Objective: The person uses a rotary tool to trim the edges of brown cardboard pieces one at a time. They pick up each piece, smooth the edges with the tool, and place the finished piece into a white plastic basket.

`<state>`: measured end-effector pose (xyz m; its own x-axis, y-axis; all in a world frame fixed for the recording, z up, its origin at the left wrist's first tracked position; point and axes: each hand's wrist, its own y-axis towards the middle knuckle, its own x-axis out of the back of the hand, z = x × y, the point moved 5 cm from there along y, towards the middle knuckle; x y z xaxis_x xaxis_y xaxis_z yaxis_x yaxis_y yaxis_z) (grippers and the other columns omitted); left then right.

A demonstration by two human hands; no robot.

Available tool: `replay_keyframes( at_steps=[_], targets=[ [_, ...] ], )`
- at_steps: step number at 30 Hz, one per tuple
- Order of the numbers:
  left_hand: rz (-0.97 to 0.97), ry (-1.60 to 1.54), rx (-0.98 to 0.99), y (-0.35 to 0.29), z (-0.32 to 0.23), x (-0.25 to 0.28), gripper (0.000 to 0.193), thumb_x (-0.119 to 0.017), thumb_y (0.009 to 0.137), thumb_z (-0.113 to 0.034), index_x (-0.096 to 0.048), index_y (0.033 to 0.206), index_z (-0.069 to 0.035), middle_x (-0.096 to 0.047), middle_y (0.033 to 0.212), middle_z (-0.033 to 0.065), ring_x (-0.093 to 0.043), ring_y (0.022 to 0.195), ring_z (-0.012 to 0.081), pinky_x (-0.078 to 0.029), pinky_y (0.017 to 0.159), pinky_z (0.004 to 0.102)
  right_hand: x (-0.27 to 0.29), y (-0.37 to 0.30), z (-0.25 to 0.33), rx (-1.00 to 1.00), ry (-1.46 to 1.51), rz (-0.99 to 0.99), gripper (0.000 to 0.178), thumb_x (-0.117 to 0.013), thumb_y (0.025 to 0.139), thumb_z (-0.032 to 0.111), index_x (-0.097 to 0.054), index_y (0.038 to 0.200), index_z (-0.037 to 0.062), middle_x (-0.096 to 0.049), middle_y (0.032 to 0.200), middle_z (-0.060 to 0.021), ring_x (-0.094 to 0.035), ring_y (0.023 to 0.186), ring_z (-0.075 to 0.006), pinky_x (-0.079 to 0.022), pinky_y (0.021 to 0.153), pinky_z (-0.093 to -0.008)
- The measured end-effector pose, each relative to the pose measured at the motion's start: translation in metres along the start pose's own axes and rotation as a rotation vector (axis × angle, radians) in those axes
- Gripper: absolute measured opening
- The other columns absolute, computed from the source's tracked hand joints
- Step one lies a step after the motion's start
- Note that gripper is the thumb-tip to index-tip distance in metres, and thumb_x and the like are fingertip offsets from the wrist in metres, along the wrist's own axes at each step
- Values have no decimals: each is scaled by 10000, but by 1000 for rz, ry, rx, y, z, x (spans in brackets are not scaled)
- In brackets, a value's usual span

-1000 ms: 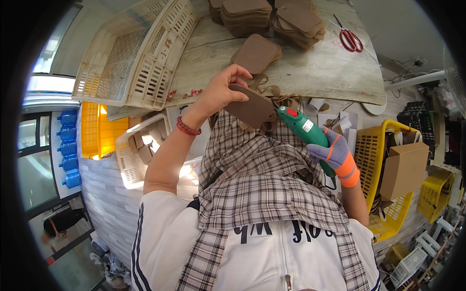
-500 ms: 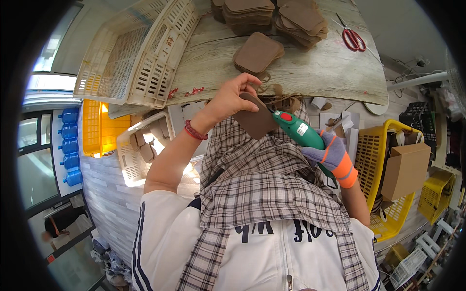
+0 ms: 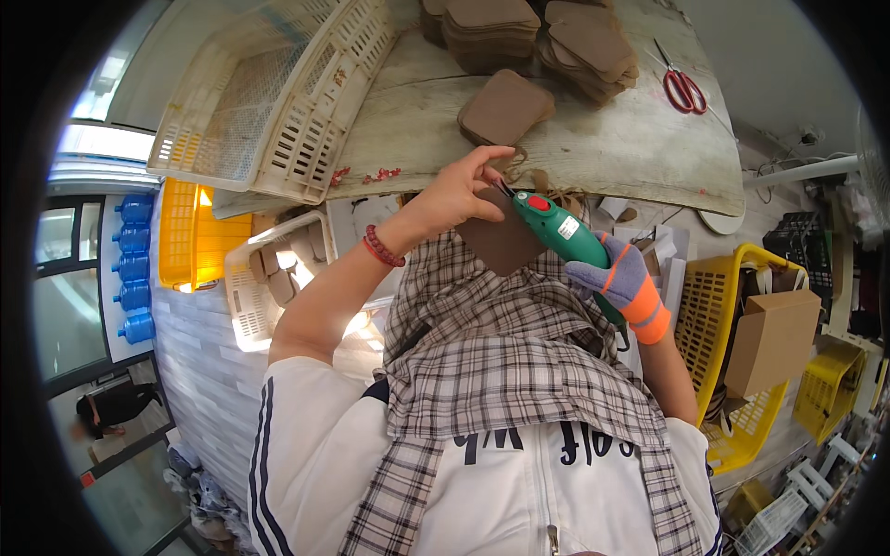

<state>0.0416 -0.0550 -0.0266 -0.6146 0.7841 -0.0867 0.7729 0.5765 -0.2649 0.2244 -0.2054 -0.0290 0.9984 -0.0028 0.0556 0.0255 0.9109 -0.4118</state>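
My bare left hand (image 3: 456,195), with a red beaded bracelet on its wrist, pinches the upper edge of a flat brown piece (image 3: 505,243) of leather-like sheet, which hangs over my lap. In my right hand (image 3: 619,283), gloved in grey and orange, is a green pair of electric scissors (image 3: 570,239) with a red button. Their metal tip lies at the top edge of the piece, close to my left fingertips. Just beyond, a short stack of brown pieces (image 3: 505,104) rests near the table's front edge, with thin brown strips hanging below it.
Taller stacks of brown pieces (image 3: 487,28) stand farther back on the worn wooden table (image 3: 408,111). Red-handled scissors (image 3: 684,91) lie at its right. A white plastic crate (image 3: 306,120) stands at the left. Yellow baskets (image 3: 700,324) flank me, one holding a cardboard box (image 3: 774,341).
The electric scissors have moved up and left, their tip now at the top edge of the brown piece by my left fingers. The view has shifted slightly.
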Motion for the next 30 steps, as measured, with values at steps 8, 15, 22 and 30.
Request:
replay_keyframes(
  at_steps=[8,15,22,30],
  targets=[
    [-174,-24,13,-11,1,32,623,-661,698,97,-444,1265,-44,-584,871,21,-576,780,76,-465,721,202,1,-7,-2,79,-269,-69,469,-781,743,278,-590,1067,-3,-627,761,-27,-537,643,-52,-464,589,-227],
    [-144,24,14,-11,-8,22,653,-666,698,100,-449,1291,-64,-604,830,21,-572,760,69,-454,695,195,-8,-5,6,60,-143,-42,496,-783,742,274,-573,1092,-8,-634,799,-45,-551,671,-64,-473,611,-228],
    [-38,101,35,-9,-10,13,696,-672,694,95,-429,1326,-71,-599,850,17,-576,777,78,-456,715,199,-15,2,11,-30,-23,27,498,-780,747,240,-558,1114,-13,-619,782,-21,-558,663,-61,-459,577,-210],
    [-674,-328,-102,-32,30,154,411,-612,784,73,-526,1181,16,-604,1001,104,-582,896,161,-486,800,265,4,-4,-1,-18,105,-83,428,-751,772,191,-547,1085,-17,-616,744,-30,-565,596,-64,-468,526,-204]
  ],
)
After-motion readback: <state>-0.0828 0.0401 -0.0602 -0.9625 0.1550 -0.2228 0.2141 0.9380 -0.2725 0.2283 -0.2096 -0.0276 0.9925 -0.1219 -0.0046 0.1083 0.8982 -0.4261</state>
